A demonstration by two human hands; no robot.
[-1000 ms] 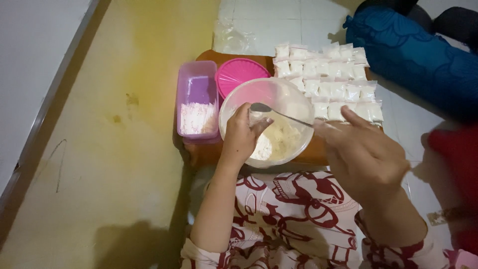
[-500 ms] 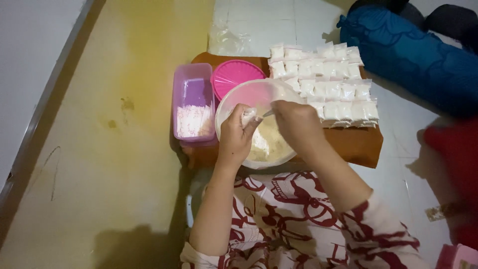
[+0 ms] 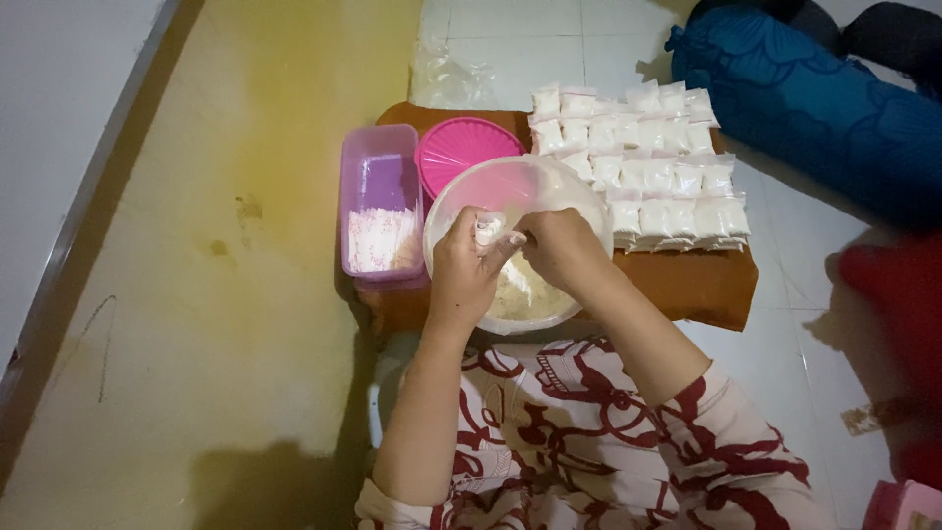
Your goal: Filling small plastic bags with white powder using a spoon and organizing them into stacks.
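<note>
A clear round bowl (image 3: 579,191) with pale powder (image 3: 518,294) sits on a low brown table (image 3: 702,285). Over the bowl, my left hand (image 3: 463,270) pinches a small plastic pouch (image 3: 489,230) by its top. My right hand (image 3: 559,245) is closed right beside it, its fingers meeting the pouch; the spoon it carried earlier is hidden under the hand. Rows of several filled white pouches (image 3: 648,167) lie on the table just right of the bowl.
A purple rectangular tub (image 3: 381,211) with white contents stands left of the bowl, a pink round lid (image 3: 461,147) behind it. Clear bags (image 3: 446,83) lie on the tiled floor behind the table. A blue bolster (image 3: 814,108) lies at the right, something red (image 3: 893,294) below it.
My right hand swung in from the right with the spoon and closed against the pouch in my left hand. The left hand stayed over the bowl.
</note>
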